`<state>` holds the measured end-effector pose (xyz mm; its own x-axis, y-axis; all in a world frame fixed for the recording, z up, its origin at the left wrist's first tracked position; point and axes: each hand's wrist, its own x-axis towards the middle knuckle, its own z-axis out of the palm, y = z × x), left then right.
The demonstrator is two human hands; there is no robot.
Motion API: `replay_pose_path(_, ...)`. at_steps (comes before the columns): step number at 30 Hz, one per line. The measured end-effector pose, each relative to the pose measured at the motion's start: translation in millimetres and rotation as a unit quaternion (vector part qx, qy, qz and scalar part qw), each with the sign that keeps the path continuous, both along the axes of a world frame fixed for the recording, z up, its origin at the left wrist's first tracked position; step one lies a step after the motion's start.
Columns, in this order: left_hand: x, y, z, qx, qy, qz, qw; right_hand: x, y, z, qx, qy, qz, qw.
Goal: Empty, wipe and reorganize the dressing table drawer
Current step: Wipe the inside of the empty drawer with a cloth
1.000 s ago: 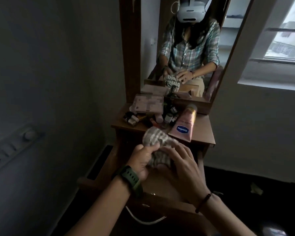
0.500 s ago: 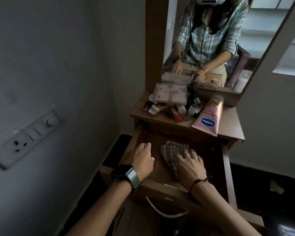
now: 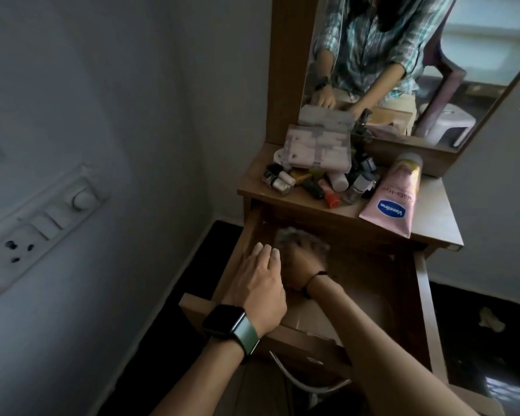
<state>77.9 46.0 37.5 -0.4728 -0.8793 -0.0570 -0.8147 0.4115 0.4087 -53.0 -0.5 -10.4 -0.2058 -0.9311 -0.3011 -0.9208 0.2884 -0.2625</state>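
Note:
The wooden drawer (image 3: 382,295) of the dressing table is pulled out and holds nothing but a checked cloth (image 3: 285,235). My right hand (image 3: 305,262) presses the cloth flat against the drawer floor at the far left, blurred by motion. My left hand (image 3: 260,288), with a watch on its wrist, rests with fingers spread on the drawer's left wall. On the tabletop (image 3: 433,211) lie a pink lotion tube (image 3: 394,196), a pale patterned pouch (image 3: 315,148) and several small bottles (image 3: 321,183).
A mirror (image 3: 403,64) stands behind the tabletop and reflects me. A grey wall with a switchboard (image 3: 42,223) is close on the left. The drawer's metal handle (image 3: 300,382) sticks out toward me. Dark floor lies on both sides.
The cloth went from being bunched in both hands above the drawer to lying on its floor. My right hand has slid it toward the far left; my left hand settled on the drawer's side.

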Motion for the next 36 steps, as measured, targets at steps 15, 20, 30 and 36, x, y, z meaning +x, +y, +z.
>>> replay_pose_path(15, -5, 4, 7, 0.060, -0.034, 0.000, 0.998, -10, 42, 6, 0.016, -0.065, 0.336, 0.939)
replay_pose_path(20, -3, 5, 10, 0.047, -0.037, 0.008, 0.998, -2, -23, 8, -0.018, 0.007, 0.116, 0.993)
replay_pose_path(30, 0, 2, 12, 0.033, -0.042, 0.020, 0.998, -10, 1, 16, 0.042, 0.088, 0.181, 0.979)
replay_pose_path(36, 0, 2, 13, 0.062, -0.050, 0.013, 0.997, -65, 34, 9, 0.089, 0.144, -0.023, 0.985)
